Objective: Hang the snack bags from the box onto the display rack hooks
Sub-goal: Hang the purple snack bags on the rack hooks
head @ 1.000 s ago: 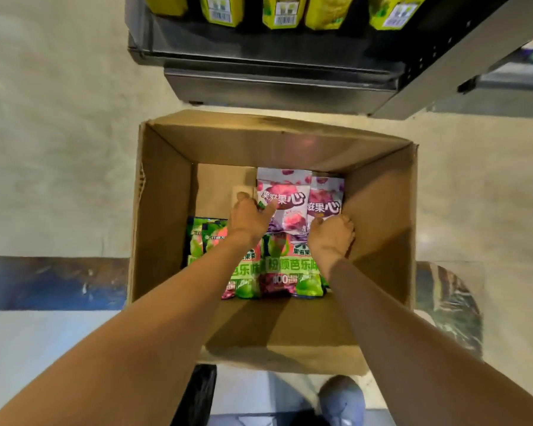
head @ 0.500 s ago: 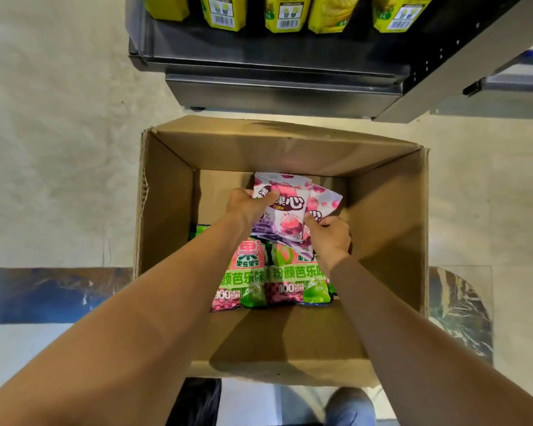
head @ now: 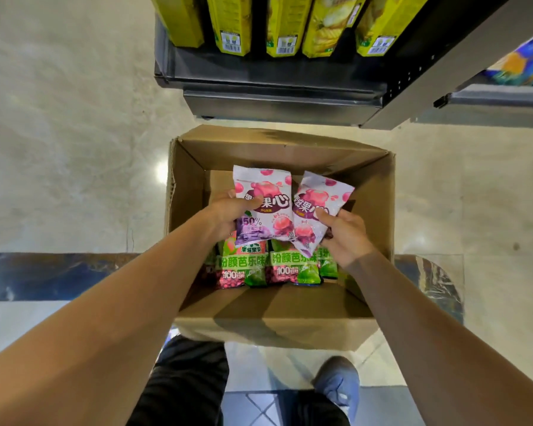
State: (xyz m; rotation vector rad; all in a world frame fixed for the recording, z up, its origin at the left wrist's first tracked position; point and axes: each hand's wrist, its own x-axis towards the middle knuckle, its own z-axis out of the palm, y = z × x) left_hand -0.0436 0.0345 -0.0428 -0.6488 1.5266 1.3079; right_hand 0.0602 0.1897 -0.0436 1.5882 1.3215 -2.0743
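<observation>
Two purple snack bags above open box (head: 373,192). Left bag (head: 263,207): long axis upright, top toward the shelf; left hand (head: 228,215) grip closed on it. Right bag (head: 316,210): top tilted rightward; right hand (head: 345,233) grip pinches it. Both forearms extended forward.

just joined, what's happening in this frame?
A person is bent over an open brown cardboard box on the floor, restocking. The left hand grips one white-and-purple snack bag with pink fruit print, and the right hand grips a second bag of the same kind; both are lifted above the box's contents. Green-and-pink snack bags lie in the box. A dark metal display rack with yellow packs stands just beyond. Nothing from these hands is hung yet.
</observation>
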